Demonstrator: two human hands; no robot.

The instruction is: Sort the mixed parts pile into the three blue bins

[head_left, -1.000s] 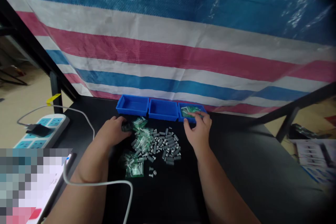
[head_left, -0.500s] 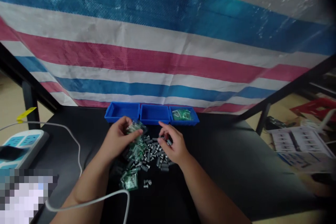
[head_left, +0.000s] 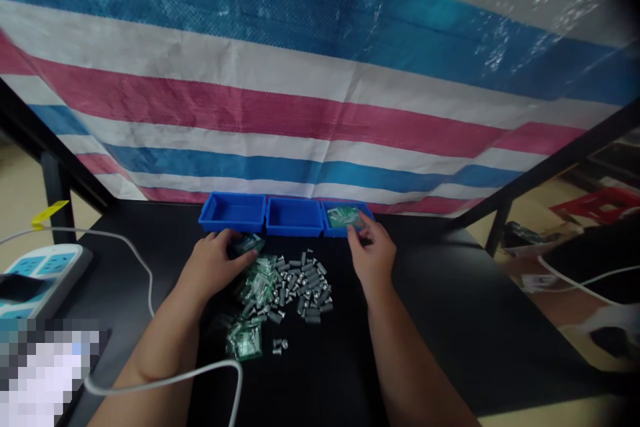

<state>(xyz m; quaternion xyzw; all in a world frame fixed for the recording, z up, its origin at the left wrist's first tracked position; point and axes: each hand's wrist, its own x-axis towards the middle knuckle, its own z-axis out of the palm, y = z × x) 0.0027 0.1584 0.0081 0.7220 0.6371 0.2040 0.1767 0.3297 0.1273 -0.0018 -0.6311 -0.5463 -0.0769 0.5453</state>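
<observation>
My left hand [head_left: 217,261] is closed on a clear plastic bag [head_left: 249,242] at the upper left of the pile. Beside it lie green-and-clear packets [head_left: 260,287], and right of those a heap of screws and grey plugs [head_left: 305,283]. My right hand [head_left: 371,250] is at the right blue bin [head_left: 330,232], fingertips closed at its front right edge beside a green packet [head_left: 343,216] inside; what they hold, if anything, is too small to make out. A further green packet [head_left: 249,342] and a few loose screws [head_left: 281,345] lie nearer.
Two more blue bins, left [head_left: 233,223] and middle [head_left: 294,230], stand in the row. A white cable [head_left: 150,385] crosses over my left forearm. A power strip [head_left: 45,273] sits at the left. A striped sheet [head_left: 300,113] hangs behind the black table [head_left: 450,320].
My right hand has moved from the heap of screws and plugs up and right to the right bin. My left hand has shifted slightly left and down with the bag.
</observation>
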